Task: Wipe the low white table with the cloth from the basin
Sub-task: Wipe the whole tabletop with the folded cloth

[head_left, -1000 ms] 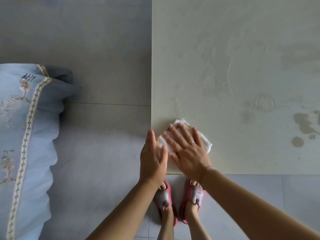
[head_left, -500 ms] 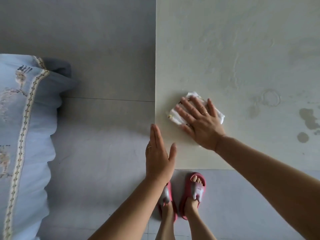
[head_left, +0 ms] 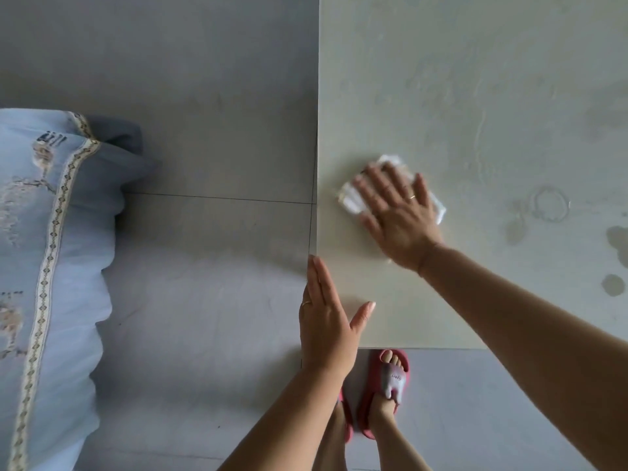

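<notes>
worktop: the low white worktop fills pretty much the whole right half of the frame; its left edge runs straight down the middle and its near edge crosses the lower right

floor: grey tiles cover the upper left and centre left, and there's a paler strip along the bottom

bedding: pale blue bedding with a patterned trim band, bunched up along the left edge of the frame and well apart from the worktop

right hand: the right hand is flat with its fingers spread wide, palm down on the cloth and pressing it. It's a bit motion-blurred, centre right of the frame

left hand: the left hand has straight fingers held together and its thumb out to the side, holding nothing. It sits at the worktop's left edge near the lower-left corner; honestly can't tell if it's resting there or hovering

cloth: a white cloth lies on the worktop under the right hand, near the left edge, with its corners poking out around the fingers

stains: dark blotches and a ring mark at the right of the frame

slippers: pink slippers at bottom centre, the left one mostly hidden behind the forearm
</notes>
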